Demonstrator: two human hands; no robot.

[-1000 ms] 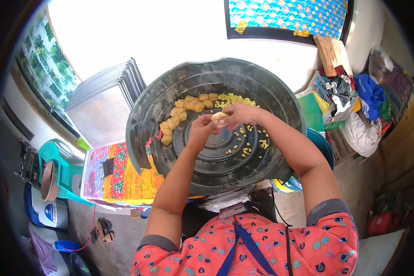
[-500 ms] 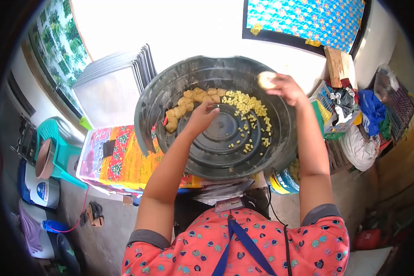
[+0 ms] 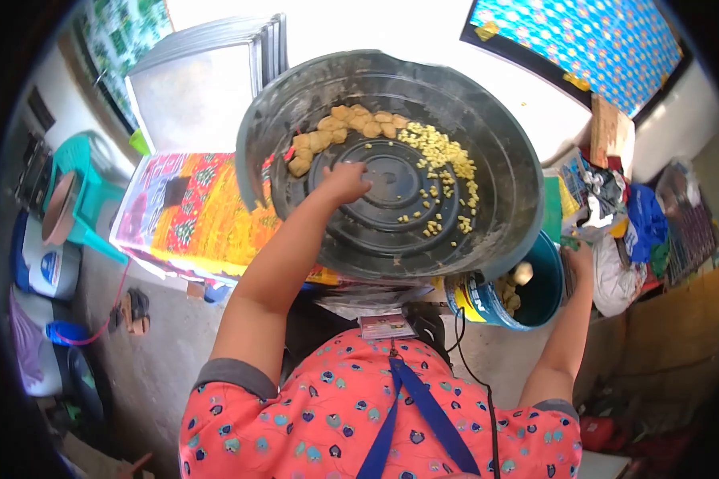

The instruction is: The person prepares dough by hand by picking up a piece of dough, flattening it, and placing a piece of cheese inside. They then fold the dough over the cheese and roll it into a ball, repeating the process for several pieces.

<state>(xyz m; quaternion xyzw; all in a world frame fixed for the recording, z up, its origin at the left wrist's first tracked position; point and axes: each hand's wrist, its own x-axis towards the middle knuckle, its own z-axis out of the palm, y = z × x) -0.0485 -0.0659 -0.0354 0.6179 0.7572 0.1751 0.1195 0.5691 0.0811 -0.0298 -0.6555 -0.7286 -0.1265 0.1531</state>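
My left hand [image 3: 347, 182] is over the dark basin [image 3: 495, 191], its fingers apart and nothing in them. Brown dough-like lumps [image 3: 319, 141] form a curved row along the basin's upper left side. Small pale yellow cubes [image 3: 435, 149] lie in a heap to their right, with some scattered lower down. My right hand [image 3: 577, 259] is beside the right rim of a blue bucket [image 3: 546, 299]; its fingers are blurred and partly hidden. A pale round piece [image 3: 523, 274] shows in the bucket's opening, near yellowish lumps [image 3: 507, 294].
A colourful cloth [image 3: 208, 207] covers the table under the basin. Metal trays [image 3: 204, 88] stand behind at the left, near a green chair [image 3: 92, 191]. Bags and a crate with cloths [image 3: 599, 195] are at the right. A cable hangs by the bucket.
My right hand has moved down from above the basin to the bucket; the pale round piece has left it. My left hand has shifted slightly left, and the view has tilted lower.
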